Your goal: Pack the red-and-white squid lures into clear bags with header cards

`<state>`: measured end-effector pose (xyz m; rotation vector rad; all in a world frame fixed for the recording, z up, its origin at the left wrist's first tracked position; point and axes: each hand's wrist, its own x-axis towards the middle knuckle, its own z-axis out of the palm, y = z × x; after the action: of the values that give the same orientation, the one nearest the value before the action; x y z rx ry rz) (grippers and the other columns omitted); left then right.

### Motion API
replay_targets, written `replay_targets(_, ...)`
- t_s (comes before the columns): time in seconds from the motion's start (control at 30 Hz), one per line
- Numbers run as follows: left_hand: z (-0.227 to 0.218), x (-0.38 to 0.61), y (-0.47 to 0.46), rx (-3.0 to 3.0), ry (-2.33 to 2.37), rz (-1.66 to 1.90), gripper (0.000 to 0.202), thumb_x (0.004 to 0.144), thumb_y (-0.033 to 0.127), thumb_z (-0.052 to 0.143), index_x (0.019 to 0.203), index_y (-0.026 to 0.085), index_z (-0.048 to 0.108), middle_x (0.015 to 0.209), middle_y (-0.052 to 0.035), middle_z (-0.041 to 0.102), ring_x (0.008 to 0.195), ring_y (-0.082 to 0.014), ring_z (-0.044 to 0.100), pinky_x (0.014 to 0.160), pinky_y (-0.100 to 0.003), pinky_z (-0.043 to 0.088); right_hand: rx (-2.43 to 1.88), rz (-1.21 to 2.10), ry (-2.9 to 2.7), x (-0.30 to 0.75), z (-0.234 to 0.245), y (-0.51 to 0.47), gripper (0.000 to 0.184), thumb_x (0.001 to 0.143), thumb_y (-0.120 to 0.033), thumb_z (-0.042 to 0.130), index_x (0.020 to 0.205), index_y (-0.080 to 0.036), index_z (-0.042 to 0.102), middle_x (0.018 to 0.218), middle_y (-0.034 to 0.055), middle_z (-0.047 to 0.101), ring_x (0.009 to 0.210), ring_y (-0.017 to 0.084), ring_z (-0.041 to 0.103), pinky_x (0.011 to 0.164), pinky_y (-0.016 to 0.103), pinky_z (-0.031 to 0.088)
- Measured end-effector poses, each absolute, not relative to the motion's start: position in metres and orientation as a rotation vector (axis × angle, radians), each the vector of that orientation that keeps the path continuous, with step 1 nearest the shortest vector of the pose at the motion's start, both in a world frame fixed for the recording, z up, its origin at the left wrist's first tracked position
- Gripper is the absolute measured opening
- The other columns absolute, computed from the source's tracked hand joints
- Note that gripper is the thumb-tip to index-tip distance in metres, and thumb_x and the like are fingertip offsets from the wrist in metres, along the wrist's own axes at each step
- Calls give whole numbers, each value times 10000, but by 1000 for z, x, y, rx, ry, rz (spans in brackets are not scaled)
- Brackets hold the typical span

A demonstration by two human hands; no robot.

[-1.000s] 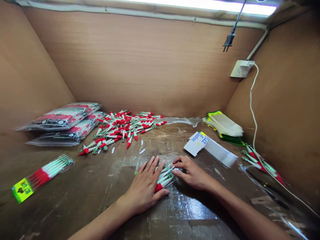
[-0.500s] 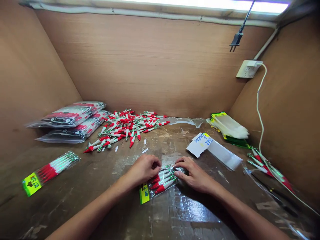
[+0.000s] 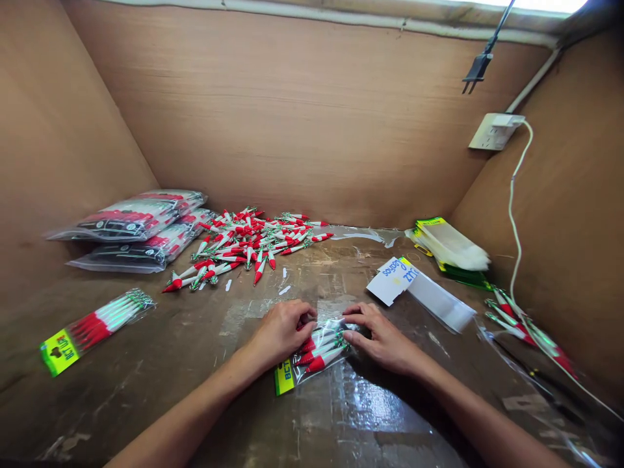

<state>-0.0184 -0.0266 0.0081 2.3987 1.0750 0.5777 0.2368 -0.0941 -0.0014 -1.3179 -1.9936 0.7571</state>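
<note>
Lure packet point(image 3: 325, 356), one: our left hand point(image 3: 285, 330) curled at it, right hand point(image 3: 377, 337) bent beside its hooks point(image 3: 340, 338); hold unclear; pressing, we judge, could puncture it

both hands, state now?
Left hand: curled at the squid jig packet; whether it grips can't be told.
Right hand: partly open, at the packet's right end; contact unclear.

The brown bench point(image 3: 244, 426) carries stacked bags point(image 3: 134, 224) at back left, a heap of red-and-white lures point(image 3: 258, 237) beside them, one filled packet point(image 3: 97, 327) at left, a second packet point(image 3: 320, 357) at front centre, a white card point(image 3: 389, 283) overlapping a sleeve point(image 3: 441, 302), piled sleeves point(image 3: 455, 247) at back right, and more lures point(image 3: 503, 307) nearby.
</note>
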Motion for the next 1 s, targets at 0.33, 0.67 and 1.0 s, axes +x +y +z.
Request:
replay_targets(0.33, 16, -14, -15, 2147, 1045, 494, 411, 879, 484, 579, 1117, 181, 722, 866, -51, 747, 723, -200, 650, 633, -260, 428, -1383, 773, -1814, 224, -6, -79, 242, 920, -365, 609, 840, -191, 758, 931, 55, 703, 909, 210, 629, 839, 330, 461)
replay_targets(0.67, 22, -22, -2, 2010, 947, 331, 431, 819, 535, 619, 915, 142, 769, 652, -7, 654, 564, -146, 516, 520, -225, 326, -1362, 706, -1938, 214, 4, -67, 223, 909, -316, 611, 775, -176, 722, 820, 28, 709, 813, 192, 630, 751, 295, 443)
replay_targets(1.0, 46, -21, -10, 1679, 621, 375, 539, 705, 630, 751, 866, 116, 738, 734, -49, 673, 604, -155, 583, 576, -240, 417, -1003, 303, -2136, 210, 99, -64, 126, 929, -313, 629, 905, -248, 735, 1077, 62, 683, 1072, 242, 562, 953, 405, 435)
